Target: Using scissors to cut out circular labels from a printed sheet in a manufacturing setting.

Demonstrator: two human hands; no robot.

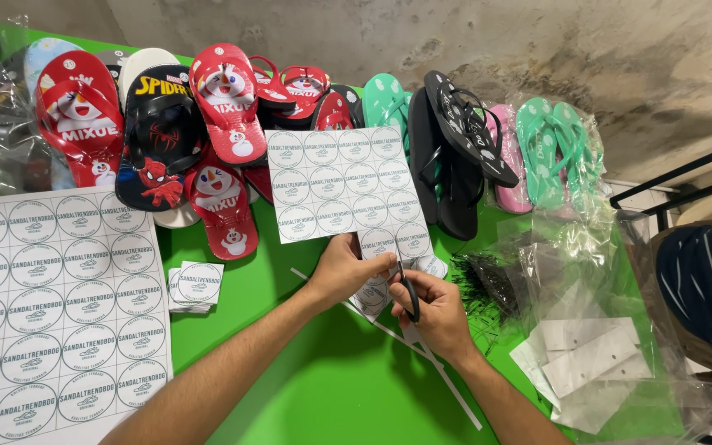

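Label sheet [341, 183] of round printed stickers, held up over the green desk [323, 387]. Left hand [346, 268] pinches its lower edge, grip closed on the paper. Right hand [432, 311] grips black scissors [409, 290], blades hidden behind the sheet. Risk: thumb sits near the cut line; floppy sheet could skew and slice a label. Flip-flops [224, 124] line a stained concrete wall [537, 49]; plastic bags [587, 330] to the right.

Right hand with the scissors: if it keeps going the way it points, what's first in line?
Likely the label sheet that the left hand holds: the right hand points the scissors up into its lower edge. Depth is unclear.
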